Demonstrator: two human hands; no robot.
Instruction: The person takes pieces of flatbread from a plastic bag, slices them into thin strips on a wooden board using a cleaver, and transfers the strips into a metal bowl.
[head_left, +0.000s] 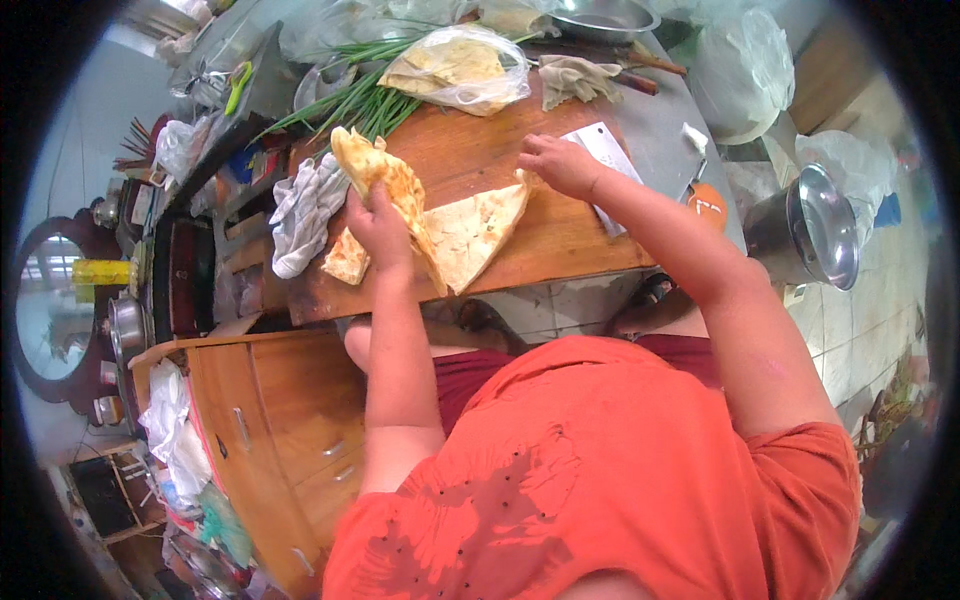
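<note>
My left hand (381, 229) grips a folded piece of browned flatbread (390, 176), raised above the wooden board (465, 135). A wide wedge of flatbread (472, 232) lies on the board just right of that hand, partly behind the held piece. Below the left hand sits a small cut piece of flatbread (347, 259). My right hand (559, 165) hovers at the wedge's upper tip with fingers curled; whether they pinch it I cannot tell. Under the right wrist lies a flat, pale rectangular object (602, 146) with a dark hole in one corner.
A crumpled pale cloth (307, 214) lies at the board's left. Behind are green onions (360, 105), bagged flatbread (461, 67), a grey rag (574, 79) and a metal basin (604, 16). An orange object (707, 206) and steel bowl (829, 225) are right; a wooden cabinet (300, 420) stands left.
</note>
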